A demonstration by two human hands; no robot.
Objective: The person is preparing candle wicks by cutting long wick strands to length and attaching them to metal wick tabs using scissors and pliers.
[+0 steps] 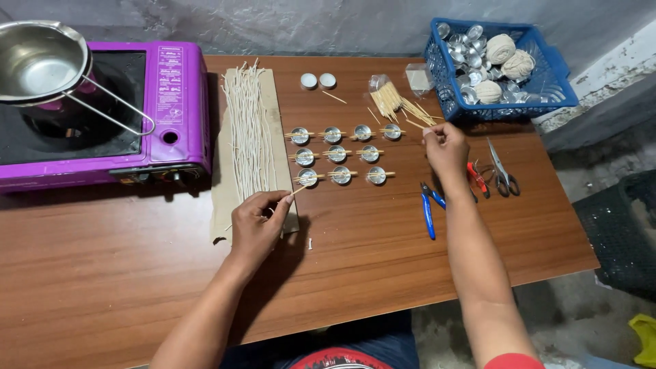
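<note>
My left hand (258, 222) rests at the near end of a cardboard sheet (220, 184) laid with several pale wicks (247, 130); its fingers pinch a thin wooden stick (298, 191). My right hand (446, 147) is raised near a loose pile of wooden sticks (400, 102), fingertips closed on one stick end. Between the hands sit several small metal cups (336, 154) in rows, each with sticks laid across its top.
A purple portable stove (174, 102) with a steel pan (37, 61) stands at the left. A blue basket (553, 78) holds metal cups and twine balls at the back right. Blue pliers (429, 208), red cutters (478, 179) and scissors (502, 171) lie by my right forearm.
</note>
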